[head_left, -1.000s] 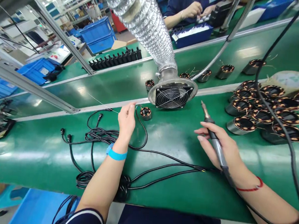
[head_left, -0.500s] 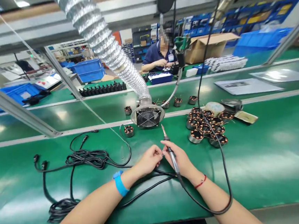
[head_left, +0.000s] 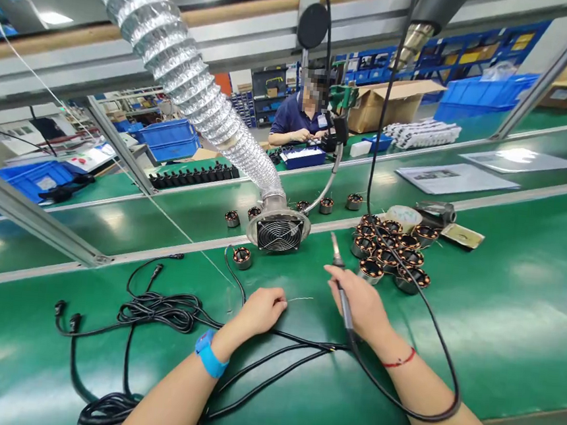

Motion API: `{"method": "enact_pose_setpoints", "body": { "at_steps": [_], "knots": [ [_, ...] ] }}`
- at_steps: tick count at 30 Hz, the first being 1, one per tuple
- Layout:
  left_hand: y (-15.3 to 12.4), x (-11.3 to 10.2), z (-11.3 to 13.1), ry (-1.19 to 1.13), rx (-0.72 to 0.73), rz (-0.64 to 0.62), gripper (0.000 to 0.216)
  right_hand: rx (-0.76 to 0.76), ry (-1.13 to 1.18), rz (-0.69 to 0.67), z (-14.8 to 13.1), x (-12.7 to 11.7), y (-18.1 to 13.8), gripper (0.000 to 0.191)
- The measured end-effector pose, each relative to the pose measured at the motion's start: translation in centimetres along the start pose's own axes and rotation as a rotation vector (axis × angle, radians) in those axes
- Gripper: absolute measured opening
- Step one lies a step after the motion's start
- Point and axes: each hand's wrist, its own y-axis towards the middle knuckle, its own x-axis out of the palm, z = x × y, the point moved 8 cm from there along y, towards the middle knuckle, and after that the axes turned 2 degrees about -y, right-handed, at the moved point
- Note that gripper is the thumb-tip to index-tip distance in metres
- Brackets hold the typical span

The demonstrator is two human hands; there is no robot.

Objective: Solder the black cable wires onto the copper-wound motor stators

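Note:
My left hand, a blue band on its wrist, is closed in a pinch just above the green bench. A thin, pale strand of solder wire sticks out from its fingertips to the right. In my right hand is a soldering iron, gripped like a pen with its metal tip pointing up and away. Black cables run across the bench below my hands, their stripped ends near my right wrist. Beyond my left hand stands a single copper-wound stator, with a lead from a cable beside it.
A fume-extractor fan hangs on a silver duct ahead. Several stators cluster at the right, near a shallow tin. Coiled cables lie left. The iron's cord loops over my right forearm. A co-worker sits opposite.
My hands have drawn apart: the left toward the left, the right toward the right with the soldering iron. The solder wire now shows clearly between them. The view has shifted slightly.

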Motion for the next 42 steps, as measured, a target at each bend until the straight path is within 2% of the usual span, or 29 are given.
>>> {"method": "enact_pose_setpoints", "body": {
  "at_steps": [4,8,12,15,20,23,27,29,32,35,38,41,42],
  "knots": [
    [0.0,1.2,-1.5,-0.044,-0.122,-0.115,0.014,0.150,-0.217,0.029,3.0,-1.0,-0.1,0.031],
    [-0.2,2.2,-2.0,-0.147,-0.200,-0.192,0.013,0.212,-0.358,0.002,3.7,-0.8,-0.2,0.027],
    [-0.2,2.1,-2.1,-0.286,-0.211,-0.196,0.010,0.230,-0.433,0.007,4.2,-0.7,-0.3,0.027],
    [-0.2,1.5,-2.1,-0.426,-0.229,-0.162,0.012,0.177,-0.418,0.026,4.3,-0.6,-0.1,0.025],
    [0.2,0.8,-2.4,-0.621,-0.296,-0.117,0.018,-0.043,-0.219,0.033,0.8,0.0,0.7,0.018],
    [0.5,0.0,-3.1,-0.705,-0.339,-0.029,0.015,-0.155,-0.055,0.014,-2.0,0.2,0.9,0.014],
    [0.6,-0.3,-3.6,-0.705,-0.361,0.017,0.009,-0.133,0.104,0.004,-3.2,-0.2,1.0,0.010],
    [0.7,0.2,-3.5,-0.644,-0.337,-0.052,0.008,-0.069,0.114,-0.036,-3.0,0.1,1.0,0.014],
    [0.6,1.0,-2.8,-0.502,-0.261,-0.160,0.009,0.036,0.125,-0.170,-2.9,1.6,0.9,0.028],
    [0.3,0.3,-1.0,-0.255,-0.064,-0.099,0.012,0.110,0.177,-0.275,-3.4,2.7,0.6,0.035],
    [-0.3,0.0,0.4,-0.006,0.168,-0.053,0.024,0.136,0.184,-0.235,-4.0,2.9,0.1,0.038],
    [0.4,0.4,-0.6,0.091,0.321,-0.069,0.030,0.093,0.165,-0.089,-4.2,3.3,-0.6,0.050],
    [0.9,0.4,-1.1,0.087,0.343,-0.075,0.028,0.097,0.176,-0.109,-4.0,4.0,-0.8,0.054]
  ]
}}
